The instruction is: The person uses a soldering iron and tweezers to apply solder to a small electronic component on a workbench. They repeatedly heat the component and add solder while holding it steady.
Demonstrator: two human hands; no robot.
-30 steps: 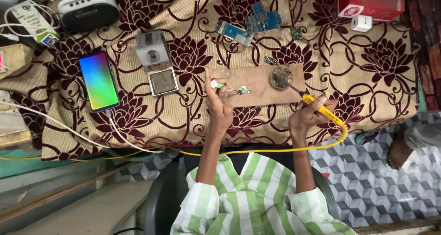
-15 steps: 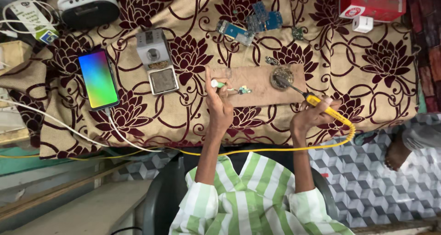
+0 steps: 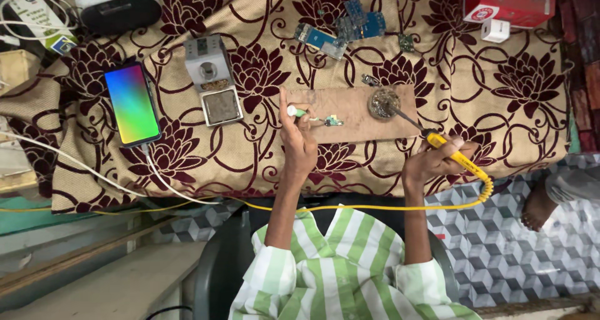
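Plainly hard to read in places: tip of the iron (image 3: 453, 152) lost inside the round tin (image 3: 383, 102), so contact there cannot be told; fingertips of the left hand (image 3: 299, 142) folded out of sight around a small white-and-green tool (image 3: 297, 112), its working end too thin to make out. Right hand (image 3: 431, 164) closed around the yellow handle, at the near right edge of the plank (image 3: 356, 123), metal shaft slanting far-left to the tin on the plank's right end. Left hand clamped on the tool at the plank's left end, index finger pointing far, with a tiny green part (image 3: 333, 121) lying just right of it on the wood. Yellow cable (image 3: 375, 206) running from the handle, looping near the right hand and off to the left. Cut off at the frame edges: red box (image 3: 509, 1) far right, grey device (image 3: 119, 4) far left, a bare foot (image 3: 537, 207) at right. Phone (image 3: 132, 104) glowing in rainbow colours at left, well apart from both hands; blue boards (image 3: 340, 34) beyond the plank. Against a second ago: right hand a little further right and nearer, shaft stretched out longer toward the tin; left hand, tool and green part unchanged.
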